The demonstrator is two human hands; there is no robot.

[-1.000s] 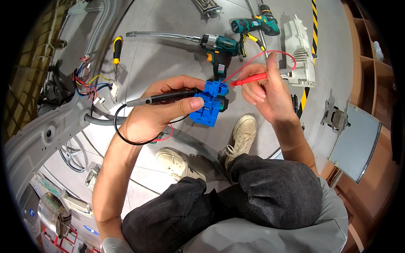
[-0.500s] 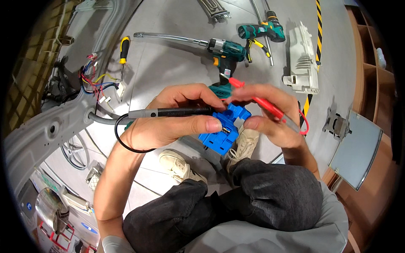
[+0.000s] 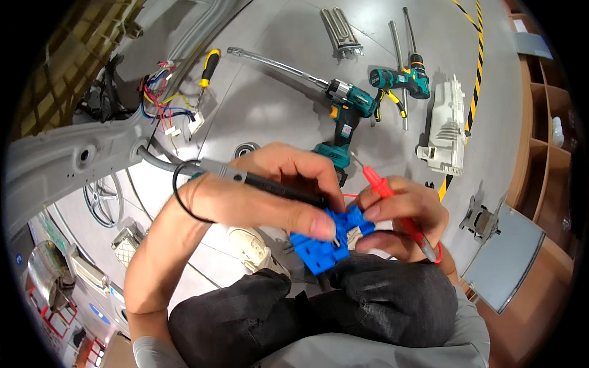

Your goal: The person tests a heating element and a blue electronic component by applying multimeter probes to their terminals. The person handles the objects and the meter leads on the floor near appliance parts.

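Observation:
Above my knees, a blue plastic housing [image 3: 315,253] with slots, perhaps a connector or switch part, is gripped between both hands. My left hand [image 3: 257,199] pinches its left side, thumb on top. A black test probe [image 3: 279,186] lies across that palm, its black lead looping round by the wrist; the tip is hidden behind the fingers. On the housing's right side are the fingers of my right hand [image 3: 411,211], closed. That hand also holds a red test probe [image 3: 379,184], its metal tip pointing up and left, apart from the housing.
On the grey floor ahead lie a green impact wrench [image 3: 347,101] with a long extension, a drill [image 3: 402,81], pliers [image 3: 390,104], a heating element [image 3: 341,30] and a white plastic housing [image 3: 446,132]. Leftward are a screwdriver [image 3: 210,67], loose wires [image 3: 162,101] and a metal frame [image 3: 80,147].
Both hands and the blue housing sit lower in the picture, nearer my knees. The black probe now slopes down to the right, and the view has shifted. Both hands keep their hold.

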